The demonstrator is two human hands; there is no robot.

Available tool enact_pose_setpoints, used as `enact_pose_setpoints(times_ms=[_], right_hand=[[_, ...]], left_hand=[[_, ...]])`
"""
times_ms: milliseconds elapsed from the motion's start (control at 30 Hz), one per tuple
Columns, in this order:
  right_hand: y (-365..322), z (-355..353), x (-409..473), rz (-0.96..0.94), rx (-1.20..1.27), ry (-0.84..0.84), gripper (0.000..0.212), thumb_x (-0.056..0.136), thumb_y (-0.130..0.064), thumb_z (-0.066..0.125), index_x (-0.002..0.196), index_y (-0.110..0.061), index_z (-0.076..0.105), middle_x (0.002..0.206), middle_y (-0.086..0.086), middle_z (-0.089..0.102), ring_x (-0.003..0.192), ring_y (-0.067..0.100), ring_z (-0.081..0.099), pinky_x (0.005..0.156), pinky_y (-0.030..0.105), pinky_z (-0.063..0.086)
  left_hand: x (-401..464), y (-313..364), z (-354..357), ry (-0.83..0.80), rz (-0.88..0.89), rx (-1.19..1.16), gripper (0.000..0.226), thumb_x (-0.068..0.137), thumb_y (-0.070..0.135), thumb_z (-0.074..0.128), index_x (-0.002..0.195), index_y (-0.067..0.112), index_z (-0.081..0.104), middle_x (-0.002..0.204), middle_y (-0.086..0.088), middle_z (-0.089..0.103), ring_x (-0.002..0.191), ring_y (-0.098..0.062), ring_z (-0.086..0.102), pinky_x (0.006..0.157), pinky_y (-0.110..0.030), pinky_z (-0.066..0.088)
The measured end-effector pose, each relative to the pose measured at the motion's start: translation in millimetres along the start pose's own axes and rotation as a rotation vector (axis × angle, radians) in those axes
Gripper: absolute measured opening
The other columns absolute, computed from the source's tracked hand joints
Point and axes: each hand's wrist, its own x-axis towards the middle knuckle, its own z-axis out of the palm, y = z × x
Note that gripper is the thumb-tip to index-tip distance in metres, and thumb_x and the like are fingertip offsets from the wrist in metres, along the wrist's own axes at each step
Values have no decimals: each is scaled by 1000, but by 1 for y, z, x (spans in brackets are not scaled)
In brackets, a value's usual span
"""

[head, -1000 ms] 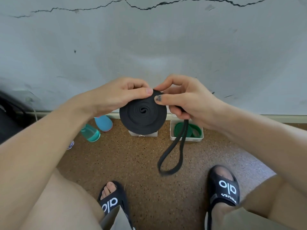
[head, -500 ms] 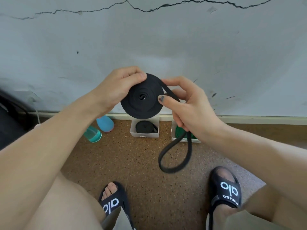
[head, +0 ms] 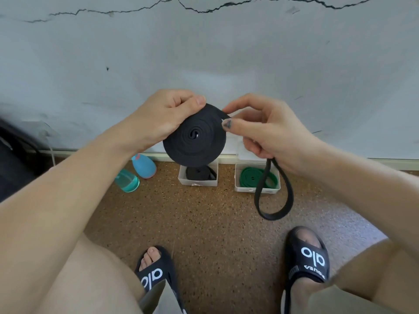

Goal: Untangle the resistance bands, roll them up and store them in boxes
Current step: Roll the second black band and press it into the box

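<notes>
A black resistance band (head: 194, 139) is wound into a flat coil held up in front of me. My left hand (head: 163, 116) grips the coil's left and top edge, thumb on top. My right hand (head: 263, 130) pinches the band's strand at the coil's right edge, and its free loop (head: 274, 193) hangs below that hand. On the floor by the wall stand two white boxes: the left box (head: 197, 181) holds a rolled black band, the right box (head: 243, 189) holds a rolled green band (head: 249, 177).
A blue bottle (head: 144, 165) and a teal bottle (head: 127, 180) lie on the cork floor left of the boxes. A dark object (head: 15, 162) sits at the far left by the wall. My feet in black slides (head: 310, 257) rest below.
The coil has turned a little further and the hanging loop has swung right and shortened. My right hand shifted its pinch up to the coil's right edge.
</notes>
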Motion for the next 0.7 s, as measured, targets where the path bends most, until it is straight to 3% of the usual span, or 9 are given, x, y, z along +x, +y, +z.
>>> enact_pose_setpoints(times_ms=[167,267,367,567,700], right_hand=[[15,16,-7,1,106,99,24,94,-4,71,113,-9,60,79,6,67,42,17,37,39,20,29],[12,8,-2,23,116,35,20,93,2,70,109,-5,61,83,12,65,41,15,35,37,19,26],[10,7,-1,65,84,-64,21,92,2,70,108,-8,61,87,17,64,42,15,34,37,19,23],[-5,-7,6,45,-16,-68,12,100,-9,62,110,-13,69,94,8,77,47,14,46,36,19,30],[-5,-6,1,-28,-92,2,14,104,-15,57,113,-17,68,92,5,78,47,16,47,38,22,31]], left_hand=[[2,3,13,74,3,60,39,106,36,49,92,5,67,78,-10,66,69,-13,61,65,-31,46],[-2,9,7,-117,-82,-79,31,103,35,50,90,13,68,79,3,70,74,-9,66,66,-23,51],[-4,8,4,-231,-67,-44,23,102,29,52,89,17,67,74,11,69,69,-3,66,61,-14,49],[-4,-3,-5,-150,-39,-45,22,103,31,53,90,21,68,80,6,69,76,-11,65,69,-26,48],[1,-6,-3,-44,0,-105,23,105,28,51,90,21,67,82,7,70,78,-10,66,70,-24,50]])
